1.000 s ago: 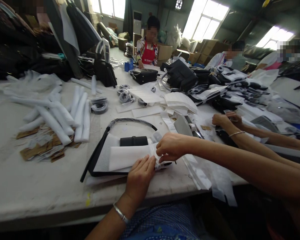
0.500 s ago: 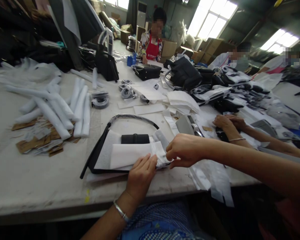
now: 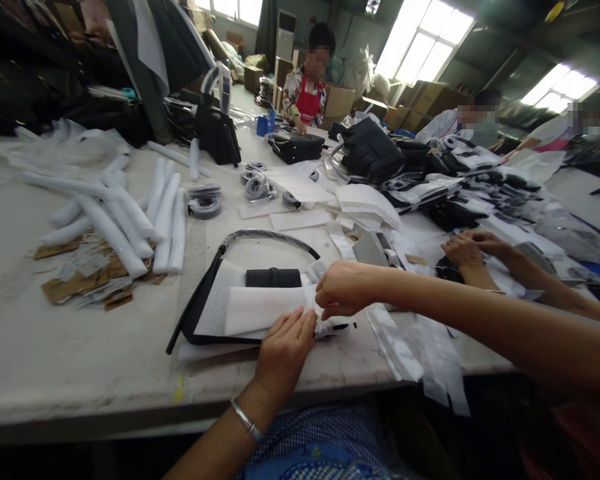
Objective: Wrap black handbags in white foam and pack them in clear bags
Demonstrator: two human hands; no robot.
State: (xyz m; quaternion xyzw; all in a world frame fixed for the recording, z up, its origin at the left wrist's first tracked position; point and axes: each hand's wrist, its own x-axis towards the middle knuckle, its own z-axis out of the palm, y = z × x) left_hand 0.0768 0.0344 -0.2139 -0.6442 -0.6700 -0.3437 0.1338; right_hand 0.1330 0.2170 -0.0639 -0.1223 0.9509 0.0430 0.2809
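Observation:
A black bag [image 3: 207, 293] with a plastic-wrapped handle lies flat near the table's front edge, white sheets over it. A white foam strip [image 3: 260, 310] rests across these, below a black rolled strap piece [image 3: 273, 278]. My left hand [image 3: 289, 340], with a silver bangle at its wrist, presses on the strip's right end, fingers laid out flat. At the bag's right side my right hand [image 3: 344, 288] is closed in a pinch by the crumpled white wrapping; what its fingertips hold is hidden.
White foam rolls [image 3: 110, 227] and brown tags [image 3: 87, 277] lie to the left. Wrapped coils [image 3: 205, 200] sit behind the bag. A tape dispenser [image 3: 373, 248] stands right, near another person's hands [image 3: 467, 250]. Black bags [image 3: 373, 150] are piled at the back right.
My right hand has moved left, closer to my left hand, uncovering a dark tip at the bag's right end. My left hand still presses on the strip.

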